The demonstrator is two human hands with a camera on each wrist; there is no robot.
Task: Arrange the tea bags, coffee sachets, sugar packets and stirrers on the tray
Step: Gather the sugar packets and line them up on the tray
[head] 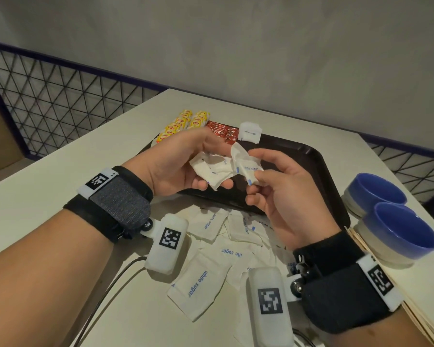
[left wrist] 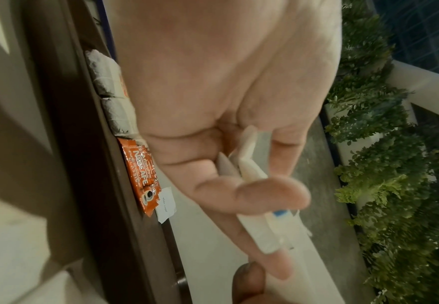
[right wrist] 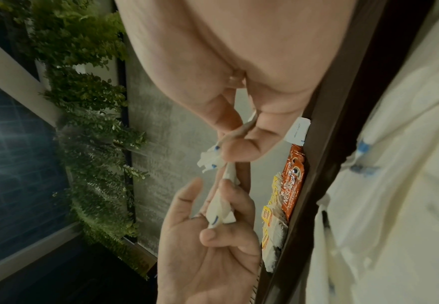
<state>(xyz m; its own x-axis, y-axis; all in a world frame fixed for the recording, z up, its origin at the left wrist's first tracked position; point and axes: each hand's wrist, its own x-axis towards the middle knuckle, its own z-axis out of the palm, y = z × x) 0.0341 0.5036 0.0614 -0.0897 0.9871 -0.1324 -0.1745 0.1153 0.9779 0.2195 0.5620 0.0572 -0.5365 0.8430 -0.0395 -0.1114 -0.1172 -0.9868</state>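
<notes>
Black wristbands [head: 336, 284] carry white camera pods [head: 166, 242] and square black-and-white marker tags [head: 98, 181].

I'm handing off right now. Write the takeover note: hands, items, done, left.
Left hand holds a bunch of sugar packets; right hand pinches one sugar packet beside it, both above the tray.
Done: tea bags and coffee sachets lined up at the tray's far edge, one sugar packet next to them.
Left: loose sugar packets on the table, stirrers beside the blue bowls.
</notes>
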